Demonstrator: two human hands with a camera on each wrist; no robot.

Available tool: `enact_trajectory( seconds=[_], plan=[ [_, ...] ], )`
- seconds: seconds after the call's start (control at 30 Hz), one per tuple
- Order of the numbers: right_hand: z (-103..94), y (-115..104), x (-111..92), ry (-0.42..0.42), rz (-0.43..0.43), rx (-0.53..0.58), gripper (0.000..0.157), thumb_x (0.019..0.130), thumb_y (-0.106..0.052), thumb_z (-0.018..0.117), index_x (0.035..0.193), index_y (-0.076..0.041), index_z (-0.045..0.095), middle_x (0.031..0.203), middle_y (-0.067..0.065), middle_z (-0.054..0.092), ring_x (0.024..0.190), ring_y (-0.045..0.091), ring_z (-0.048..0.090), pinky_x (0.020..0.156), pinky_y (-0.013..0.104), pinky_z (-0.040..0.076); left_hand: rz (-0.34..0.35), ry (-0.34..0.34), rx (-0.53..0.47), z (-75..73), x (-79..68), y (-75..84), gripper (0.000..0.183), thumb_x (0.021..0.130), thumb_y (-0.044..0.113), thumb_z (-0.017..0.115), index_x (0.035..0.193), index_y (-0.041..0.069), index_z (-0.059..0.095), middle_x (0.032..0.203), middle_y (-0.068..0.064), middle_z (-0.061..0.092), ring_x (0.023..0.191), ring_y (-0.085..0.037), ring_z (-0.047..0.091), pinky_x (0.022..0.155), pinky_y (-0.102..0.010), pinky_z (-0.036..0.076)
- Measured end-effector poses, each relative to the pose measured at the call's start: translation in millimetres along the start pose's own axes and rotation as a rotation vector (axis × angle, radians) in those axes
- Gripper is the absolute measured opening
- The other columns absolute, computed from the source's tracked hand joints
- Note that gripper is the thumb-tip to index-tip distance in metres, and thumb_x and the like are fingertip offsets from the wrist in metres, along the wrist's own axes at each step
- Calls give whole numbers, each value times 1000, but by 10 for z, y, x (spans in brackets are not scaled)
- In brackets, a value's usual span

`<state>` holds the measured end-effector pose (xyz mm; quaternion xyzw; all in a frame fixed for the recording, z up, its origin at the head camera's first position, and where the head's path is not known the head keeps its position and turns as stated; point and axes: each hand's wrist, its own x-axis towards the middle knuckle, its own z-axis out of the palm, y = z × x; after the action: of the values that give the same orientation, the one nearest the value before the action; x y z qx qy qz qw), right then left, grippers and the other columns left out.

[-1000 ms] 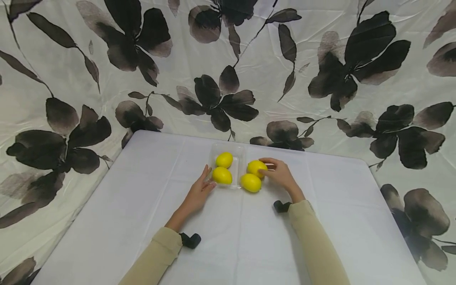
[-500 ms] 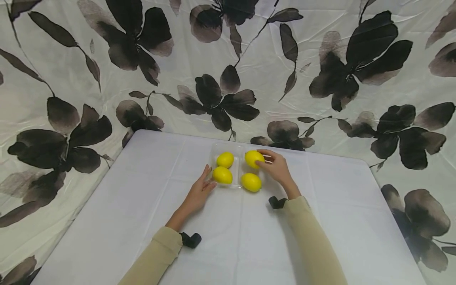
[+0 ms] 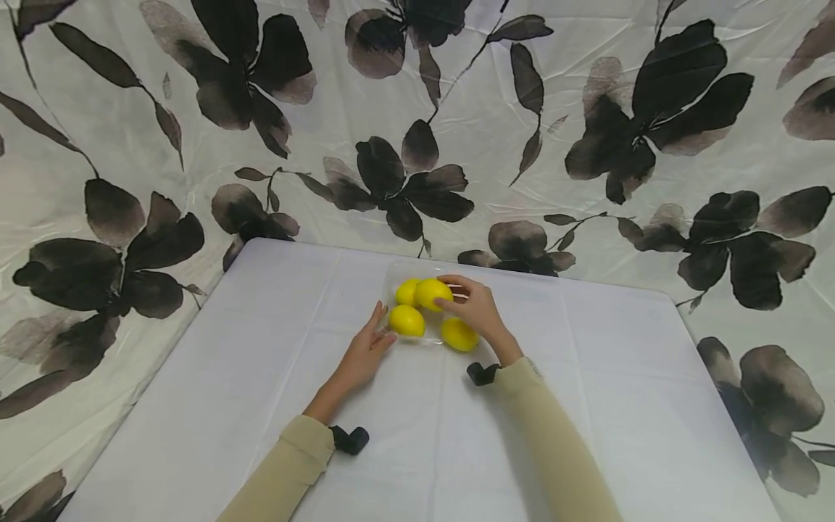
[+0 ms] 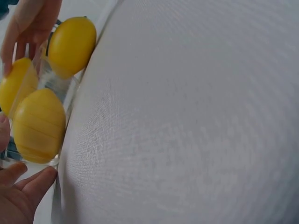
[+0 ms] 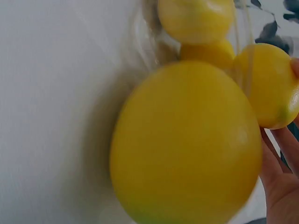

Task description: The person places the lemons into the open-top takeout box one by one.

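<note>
A clear plastic container (image 3: 433,330) stands near the table's far edge, with one lemon (image 3: 407,321) at its front and another lemon (image 3: 404,291) behind, partly covered. My right hand (image 3: 479,310) grips a third lemon (image 3: 433,294) between thumb and fingers, above the container's back right part. In the right wrist view this gripped lemon (image 5: 268,86) is at the right edge. One more lemon (image 3: 459,334) lies on the table against the container's right side. My left hand (image 3: 362,353) rests with extended fingers (image 4: 39,184) at the container's left front corner.
A white cloth covers the table (image 3: 261,362). Behind it hangs a floral curtain (image 3: 496,145) close to the far edge. Black wrist cameras are strapped at the left cuff (image 3: 349,440) and the right cuff (image 3: 483,373).
My right hand has picked up the back lemon from beside the container and carried it left, over the container. The left hand and the other lemons have stayed in place.
</note>
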<state>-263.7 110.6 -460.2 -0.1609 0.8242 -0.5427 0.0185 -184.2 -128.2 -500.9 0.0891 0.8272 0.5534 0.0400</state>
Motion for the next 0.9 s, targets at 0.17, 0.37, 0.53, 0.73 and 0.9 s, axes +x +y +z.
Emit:
enact_trajectory(
  seconds=[0.17, 0.37, 0.53, 0.73, 0.9],
  plan=[
    [92, -2, -18, 11, -70, -26, 44, 79, -28, 75, 118, -10, 64, 119, 5, 62, 109, 22, 59, 92, 35, 49, 9, 3, 4, 14, 3, -8, 74, 96, 21, 55, 151, 11, 7, 153, -2, 23, 110, -23, 56, 95, -39, 45],
    [63, 27, -25, 2, -52, -26, 47, 81, -27, 74, 121, -7, 61, 121, 5, 61, 112, 20, 57, 93, 34, 48, -11, 12, 27, 10, -2, 18, 73, 96, 22, 54, 151, 12, 7, 153, -1, 24, 89, -20, 56, 86, -37, 47],
    [-34, 61, -40, 7, -46, 53, 47, 82, -20, 73, 124, -3, 59, 124, 12, 59, 115, 25, 55, 95, 38, 47, -11, 15, 30, 10, 8, 31, 72, 96, 22, 54, 151, 12, 8, 153, -1, 24, 104, -21, 56, 96, -40, 44],
    [-151, 103, -121, 19, -44, 64, 47, 83, -21, 72, 124, -5, 59, 124, 13, 59, 115, 26, 55, 95, 38, 46, 4, 20, 41, 14, 18, 8, 74, 95, 23, 55, 151, 10, 8, 153, -4, 25, 110, -21, 55, 98, -41, 43],
    [-234, 158, -207, 42, -25, 41, 47, 81, -28, 74, 122, -9, 61, 122, 10, 60, 113, 21, 57, 92, 33, 48, 1, 13, 32, 11, 20, -12, 74, 95, 25, 55, 151, 12, 8, 153, -3, 24, 117, -25, 53, 100, -43, 41]
  ],
)
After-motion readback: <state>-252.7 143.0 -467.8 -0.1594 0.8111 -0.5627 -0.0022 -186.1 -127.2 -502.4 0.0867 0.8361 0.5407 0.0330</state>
